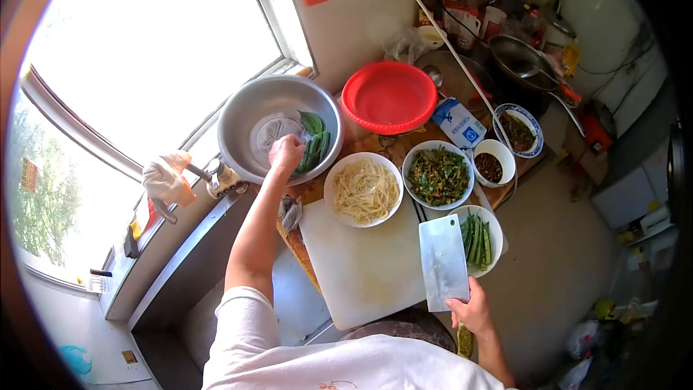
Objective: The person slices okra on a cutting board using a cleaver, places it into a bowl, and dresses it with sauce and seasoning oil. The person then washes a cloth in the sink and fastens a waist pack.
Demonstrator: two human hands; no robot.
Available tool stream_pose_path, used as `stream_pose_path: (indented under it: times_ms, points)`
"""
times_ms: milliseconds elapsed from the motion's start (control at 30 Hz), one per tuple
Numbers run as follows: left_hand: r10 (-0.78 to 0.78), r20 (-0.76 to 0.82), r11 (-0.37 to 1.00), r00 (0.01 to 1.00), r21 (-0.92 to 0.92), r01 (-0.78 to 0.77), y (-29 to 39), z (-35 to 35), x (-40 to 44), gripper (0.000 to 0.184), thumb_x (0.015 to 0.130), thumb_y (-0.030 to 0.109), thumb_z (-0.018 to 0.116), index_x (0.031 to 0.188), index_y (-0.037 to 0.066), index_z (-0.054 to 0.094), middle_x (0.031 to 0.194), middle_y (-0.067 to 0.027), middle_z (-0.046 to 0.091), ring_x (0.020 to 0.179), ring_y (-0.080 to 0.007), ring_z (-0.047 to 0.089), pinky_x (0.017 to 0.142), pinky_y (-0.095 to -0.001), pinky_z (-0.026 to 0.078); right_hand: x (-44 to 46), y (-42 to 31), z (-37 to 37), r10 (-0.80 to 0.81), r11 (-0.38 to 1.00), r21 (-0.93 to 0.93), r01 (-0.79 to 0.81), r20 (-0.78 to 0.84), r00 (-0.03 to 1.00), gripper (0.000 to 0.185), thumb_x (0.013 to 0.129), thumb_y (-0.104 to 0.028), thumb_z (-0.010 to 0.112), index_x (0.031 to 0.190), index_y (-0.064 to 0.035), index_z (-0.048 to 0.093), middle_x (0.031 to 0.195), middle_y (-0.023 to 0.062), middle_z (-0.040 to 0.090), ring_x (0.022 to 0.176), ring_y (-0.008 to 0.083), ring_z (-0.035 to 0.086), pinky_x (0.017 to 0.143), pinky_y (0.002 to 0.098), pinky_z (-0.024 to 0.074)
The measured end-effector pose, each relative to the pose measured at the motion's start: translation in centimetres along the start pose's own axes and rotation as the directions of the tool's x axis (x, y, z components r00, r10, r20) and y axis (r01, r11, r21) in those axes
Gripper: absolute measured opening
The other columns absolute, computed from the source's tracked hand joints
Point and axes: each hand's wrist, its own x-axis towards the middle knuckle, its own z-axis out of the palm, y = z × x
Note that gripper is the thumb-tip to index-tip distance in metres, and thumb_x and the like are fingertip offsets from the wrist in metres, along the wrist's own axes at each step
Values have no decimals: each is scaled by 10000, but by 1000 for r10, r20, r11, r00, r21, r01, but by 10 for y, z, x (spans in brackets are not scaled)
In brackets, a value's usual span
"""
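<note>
My left hand (286,153) reaches into a wide metal basin (231,126), its fingers closed beside long green vegetables (315,150) and a broad green leaf (311,122). Whatever it pinches is hidden. In my right hand (473,312) is a cleaver (442,260), its broad blade over the right edge of a white cutting board (361,267). Beside the blade stands a white bowl (496,251) with long green pieces (476,238). Behind the board are a bowl of pale shreds (365,189) and a bowl of chopped greens (438,176).
A red plastic basin (390,97) stands at the back, near a blue-and-white carton (459,123). To the right are a cup of dark sauce (494,162), a patterned bowl (518,130) and a wok (523,61). A faucet (225,179) sits left, below the window.
</note>
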Motion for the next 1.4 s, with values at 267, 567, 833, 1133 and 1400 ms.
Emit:
stream_pose_path:
  times_ms: [267, 567, 833, 1133, 1400]
  points:
    - [-48, 216, 974, 975, 227, -3, 31, 27, 23, 366, 744, 227, 623, 1077, 97, 699, 1244, -141, 569, 1204, -357, 454, 959, -454, 435, 3, 5, 17, 30, 999, 13, -30, -15, 999, 404, 802, 67, 587, 1182, 40, 450, 814, 81, 592, 432, 115, 521, 358, 257, 430]
    - [12, 169, 997, 986, 68, -24, 25, 32, 23, 319, 742, 249, 649, 999, 64, 681, 1075, -178, 664, 1031, -347, 626, 882, -441, 495, -1, -4, 20, 31, 1000, -2, -31, -16, 999, 382, 798, 73, 591, 1158, 37, 467, 815, 82, 594, 428, 116, 521, 364, 254, 435]
    - [193, -229, 916, 954, -308, -259, 18, -67, -46, 187, 842, 169, 674, 994, 60, 679, 848, -173, 666, 754, -299, 633, 725, -378, 494, -1, 9, 15, -2, 1000, -4, 2, 0, 1000, 378, 803, 79, 576, 1162, 31, 467, 806, 84, 595, 427, 109, 514, 353, 256, 425]
    - [816, 191, 550, 546, 35, -834, 36, 26, -272, 312, 754, 67, 646, 1066, 76, 654, 1177, -73, 605, 1069, -244, 543, 849, -385, 497, 19, 9, 36, 36, 981, -193, -11, 128, 991, 440, 797, 30, 605, 1208, 54, 451, 766, 110, 610, 428, 126, 533, 360, 280, 426]
    - [409, -57, 873, 911, -266, -409, 20, 34, -334, 225, 771, -10, 610, 991, 28, 632, 974, -107, 624, 846, -254, 607, 714, -350, 503, 30, 21, 54, -12, 863, -492, 117, 212, 977, 426, 808, -40, 612, 1179, 59, 428, 723, 241, 615, 538, 318, 614, 493, 423, 477]
